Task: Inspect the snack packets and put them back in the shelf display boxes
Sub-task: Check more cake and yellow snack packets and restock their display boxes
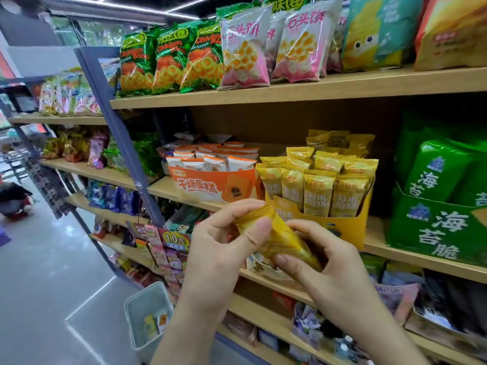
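Yellow packet (283, 239), one, in left hand (220, 250), right hand (338, 271); boxes (349, 229), perhaps three

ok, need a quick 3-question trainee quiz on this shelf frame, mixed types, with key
1. True or false: the left hand and the right hand both grip the crinkled yellow foil snack packet.
2. Which colour of cardboard display box on the shelf holds packets matching the held one? A orange, B yellow, C green.
3. Fill in: the pale plastic basket stands on the ____.

Key: 1 true. 2 B, the yellow cardboard display box. 3 floor.
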